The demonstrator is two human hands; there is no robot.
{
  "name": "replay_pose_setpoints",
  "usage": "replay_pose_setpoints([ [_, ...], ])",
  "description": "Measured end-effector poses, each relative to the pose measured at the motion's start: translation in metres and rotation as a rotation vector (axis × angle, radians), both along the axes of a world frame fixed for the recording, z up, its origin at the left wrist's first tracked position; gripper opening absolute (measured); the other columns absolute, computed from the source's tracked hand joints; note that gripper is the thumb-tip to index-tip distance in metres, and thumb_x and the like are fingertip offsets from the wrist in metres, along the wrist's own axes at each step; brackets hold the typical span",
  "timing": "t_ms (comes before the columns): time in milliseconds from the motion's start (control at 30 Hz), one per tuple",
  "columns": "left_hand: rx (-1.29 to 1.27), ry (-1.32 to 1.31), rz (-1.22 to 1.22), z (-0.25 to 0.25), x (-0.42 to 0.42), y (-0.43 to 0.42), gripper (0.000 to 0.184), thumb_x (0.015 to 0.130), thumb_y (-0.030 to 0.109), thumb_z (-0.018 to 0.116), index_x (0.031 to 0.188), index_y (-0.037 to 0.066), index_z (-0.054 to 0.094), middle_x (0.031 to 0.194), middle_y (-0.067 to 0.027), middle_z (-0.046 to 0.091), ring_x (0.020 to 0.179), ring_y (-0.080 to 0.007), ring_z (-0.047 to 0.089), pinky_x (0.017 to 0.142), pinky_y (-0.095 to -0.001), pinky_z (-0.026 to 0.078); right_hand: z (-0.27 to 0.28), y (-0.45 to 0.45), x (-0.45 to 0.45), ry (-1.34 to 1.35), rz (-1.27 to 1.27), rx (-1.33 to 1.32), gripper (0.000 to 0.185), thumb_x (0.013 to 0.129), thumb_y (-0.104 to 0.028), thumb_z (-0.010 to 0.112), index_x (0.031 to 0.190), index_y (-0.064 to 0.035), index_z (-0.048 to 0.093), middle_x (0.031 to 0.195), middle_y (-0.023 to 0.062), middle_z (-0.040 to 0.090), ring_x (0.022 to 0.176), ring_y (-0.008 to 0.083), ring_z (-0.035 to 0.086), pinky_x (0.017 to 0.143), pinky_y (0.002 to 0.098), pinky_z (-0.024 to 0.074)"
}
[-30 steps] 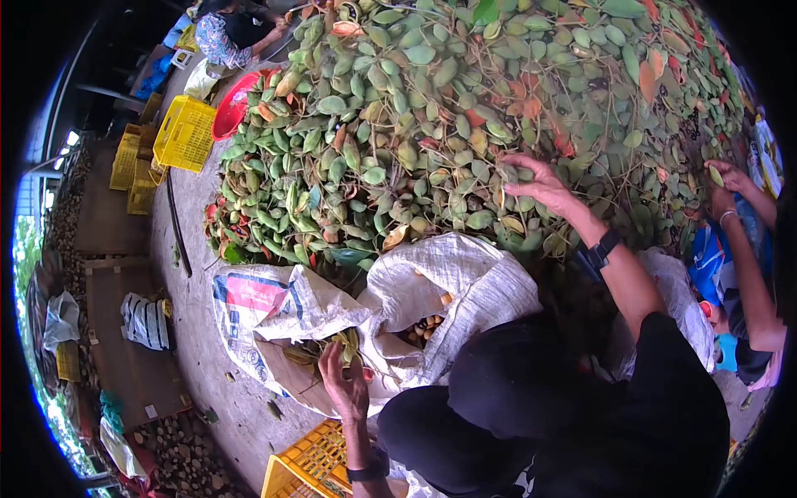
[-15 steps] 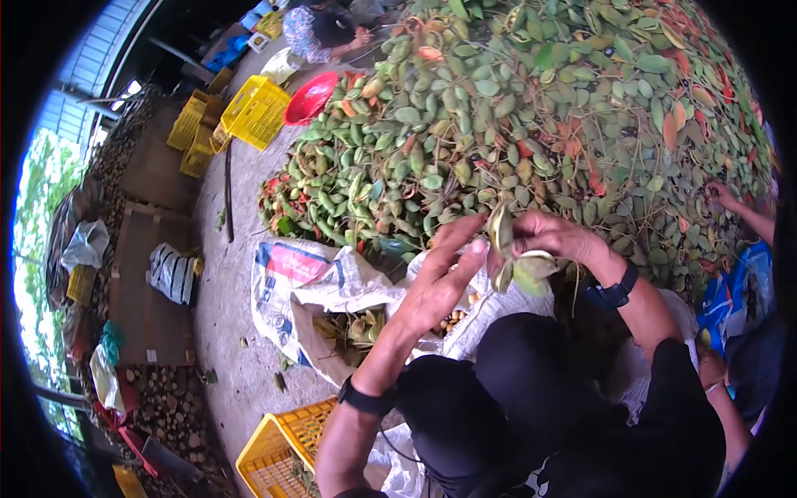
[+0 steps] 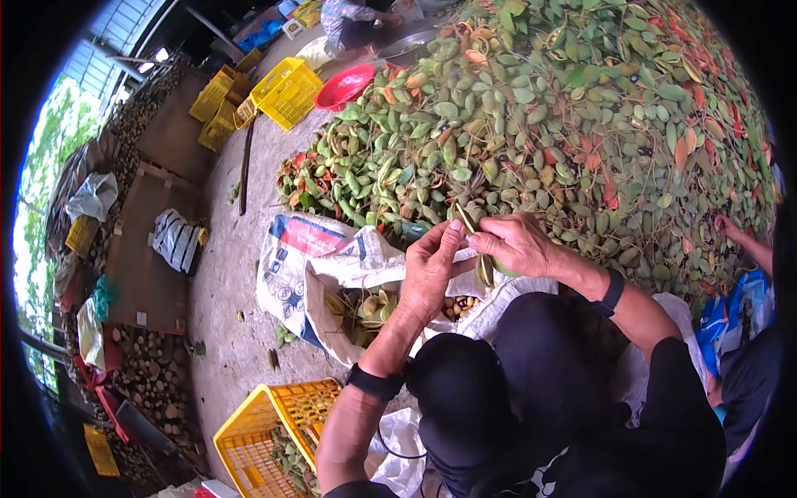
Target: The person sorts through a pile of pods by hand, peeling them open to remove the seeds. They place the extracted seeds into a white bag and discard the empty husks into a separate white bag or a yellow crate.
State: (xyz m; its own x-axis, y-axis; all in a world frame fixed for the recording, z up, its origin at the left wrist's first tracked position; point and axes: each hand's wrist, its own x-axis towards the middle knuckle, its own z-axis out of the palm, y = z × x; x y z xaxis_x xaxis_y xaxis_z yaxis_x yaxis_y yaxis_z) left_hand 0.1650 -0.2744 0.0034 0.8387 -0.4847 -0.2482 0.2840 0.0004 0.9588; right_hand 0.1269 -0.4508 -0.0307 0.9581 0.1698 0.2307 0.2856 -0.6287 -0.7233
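My left hand (image 3: 432, 267) and my right hand (image 3: 519, 245) meet above the white sacks, both closed on a small bunch of green pods (image 3: 485, 270). One thin split pod points up between the fingertips, and others hang below my right hand. Left of and below my hands, an open white sack (image 3: 320, 270) holds empty-looking pods (image 3: 365, 311). Beside it, a second white sack (image 3: 519, 288) shows round brown and cream seeds (image 3: 459, 308) at its mouth. A large heap of green pods (image 3: 531, 124) lies just beyond.
A yellow crate (image 3: 274, 407) with pods stands at the lower left. Farther off are a red basin (image 3: 344, 87), more yellow crates (image 3: 286, 91) and a seated person (image 3: 344, 23). Another person's arm (image 3: 747, 245) reaches into the heap at the right, near a blue bag (image 3: 730, 319).
My right hand has come back from the heap with pods, and my left hand has risen from the sack to meet it. The view has swung, shifting the scene rightward.
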Motion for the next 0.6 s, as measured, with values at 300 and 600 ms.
replay_pose_setpoints([
  [300,-0.060,-0.079,-0.083,-0.059,-0.003,0.054,0.035,0.087,0.009,0.062,0.115,-0.004,0.045,0.100,-0.0095,0.057,0.085,-0.0155,0.060,0.077,-0.0292,0.053,-0.039,0.031,0.012,-0.028,0.101,0.052,0.035,0.095,-0.028,0.045,0.083,0.0005,0.061,0.059,0.0138,0.052,0.051,0.0260,0.048,0.054,0.0345,0.0413],
  [600,0.463,-0.510,-0.153,-0.160,0.004,0.059,0.053,0.073,0.025,0.071,0.106,-0.007,0.044,0.083,-0.0237,0.061,0.080,-0.0360,0.063,0.073,-0.0395,0.050,-0.086,0.048,0.020,0.119,0.414,-0.362,0.032,0.089,-0.027,0.047,0.072,-0.0015,0.057,0.061,0.0202,0.056,0.061,0.0406,0.055,0.058,0.0487,0.0395],
])
